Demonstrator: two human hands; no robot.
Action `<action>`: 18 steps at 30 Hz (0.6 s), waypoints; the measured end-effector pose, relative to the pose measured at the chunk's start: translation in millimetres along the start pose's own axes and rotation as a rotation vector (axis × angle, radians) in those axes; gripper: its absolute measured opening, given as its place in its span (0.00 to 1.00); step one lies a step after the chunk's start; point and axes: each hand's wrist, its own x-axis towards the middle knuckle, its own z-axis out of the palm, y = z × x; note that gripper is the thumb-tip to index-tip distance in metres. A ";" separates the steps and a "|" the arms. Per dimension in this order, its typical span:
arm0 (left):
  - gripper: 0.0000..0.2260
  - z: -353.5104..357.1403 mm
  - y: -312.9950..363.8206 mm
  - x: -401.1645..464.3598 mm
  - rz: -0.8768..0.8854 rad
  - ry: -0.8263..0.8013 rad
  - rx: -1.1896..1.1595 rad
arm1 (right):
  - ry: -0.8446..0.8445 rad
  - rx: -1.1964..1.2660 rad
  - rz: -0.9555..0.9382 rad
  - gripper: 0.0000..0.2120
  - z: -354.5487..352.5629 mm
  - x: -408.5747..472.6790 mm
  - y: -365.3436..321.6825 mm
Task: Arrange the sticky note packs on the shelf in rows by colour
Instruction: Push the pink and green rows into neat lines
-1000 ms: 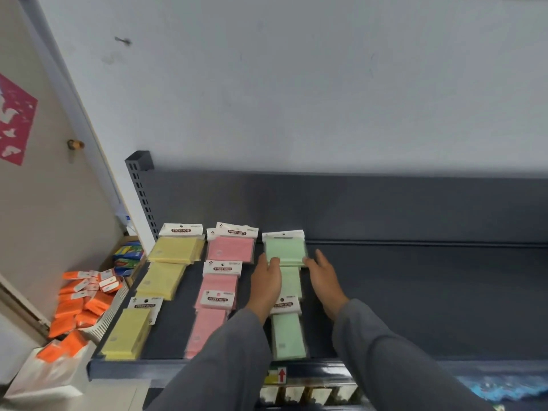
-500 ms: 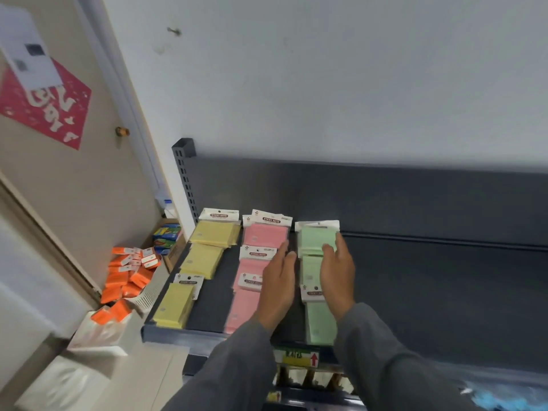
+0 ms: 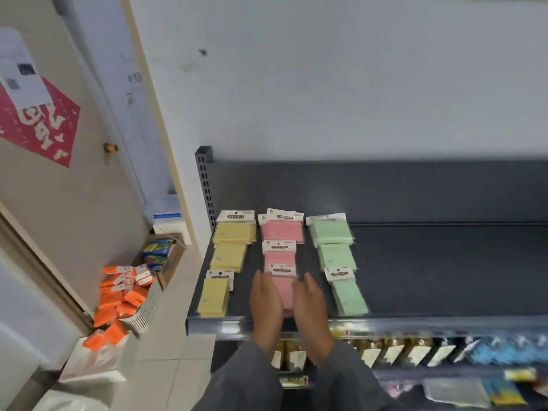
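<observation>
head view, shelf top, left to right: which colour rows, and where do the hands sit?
yellow row → left hand → pink row → right hand → green row. Both hands are flat, flanking the nearest pink pack at the shelf's front.

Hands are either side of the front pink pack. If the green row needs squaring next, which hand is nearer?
Right. The right hand lies on the pink pack's right side, facing the front green pack. The left hand is on the far side, nearer the yellow row.
</observation>
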 end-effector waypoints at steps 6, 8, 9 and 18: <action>0.12 -11.5 5.2 0.0 -0.033 -0.073 -0.006 | -0.006 -0.028 0.038 0.10 21.6 -5.9 4.1; 0.12 -11.3 6.5 -1.8 -0.063 -0.120 -0.042 | -0.031 -0.040 0.046 0.11 22.8 -5.5 1.6; 0.12 -9.6 4.0 0.3 -0.067 -0.134 -0.058 | -0.042 -0.060 0.046 0.11 23.6 -5.1 1.5; 0.34 -5.8 -14.2 39.7 -0.074 -0.122 0.008 | -0.085 -0.184 0.075 0.18 6.1 5.5 -16.3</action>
